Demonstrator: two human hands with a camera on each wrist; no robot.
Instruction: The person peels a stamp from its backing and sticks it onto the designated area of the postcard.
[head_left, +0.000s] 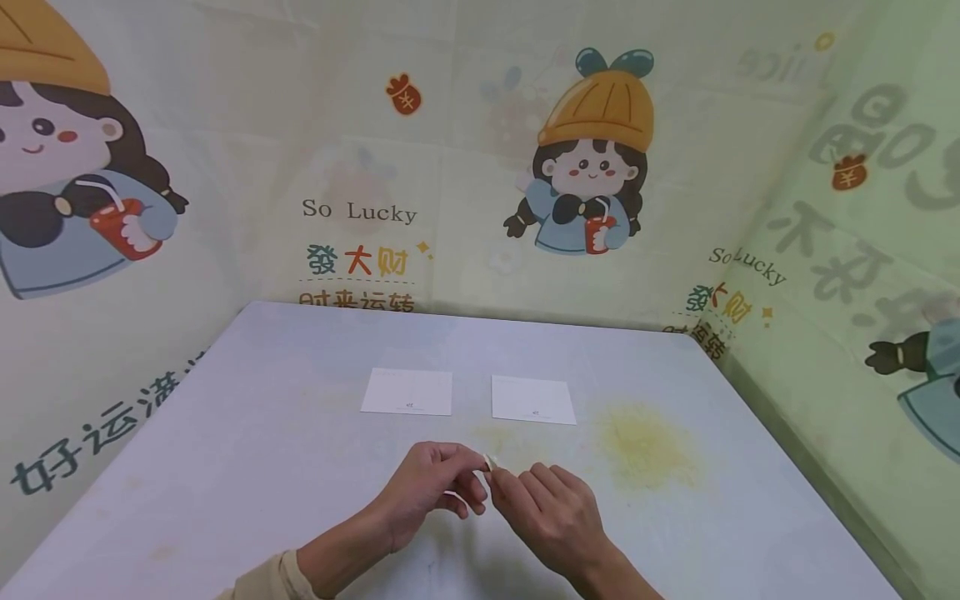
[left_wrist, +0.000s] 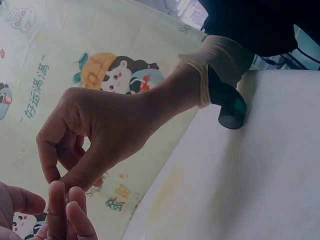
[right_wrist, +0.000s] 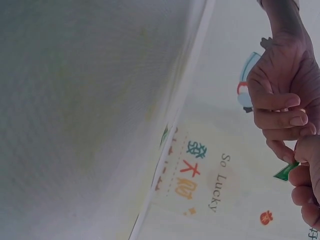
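Observation:
Near the table's front, my left hand (head_left: 429,492) and right hand (head_left: 553,512) meet fingertip to fingertip. Between them is a small thin piece (head_left: 490,462), pale in the head view, and the thumb and index finger of each hand pinch it. From the right wrist, a pointed green piece (right_wrist: 285,172) shows between the fingers of the left hand (right_wrist: 282,82) and the right hand (right_wrist: 306,185). Its exact kind is hidden by the fingers. In the left wrist view the right hand (left_wrist: 100,120) reaches over to the left fingertips (left_wrist: 57,200), which hide the piece.
Two white cards lie beyond my hands, a left card (head_left: 407,392) and a right card (head_left: 533,400), each with small dark print near its lower edge. A yellowish stain (head_left: 647,446) marks the white table (head_left: 225,467). A printed cloth (head_left: 465,167) surrounds the table's back and sides.

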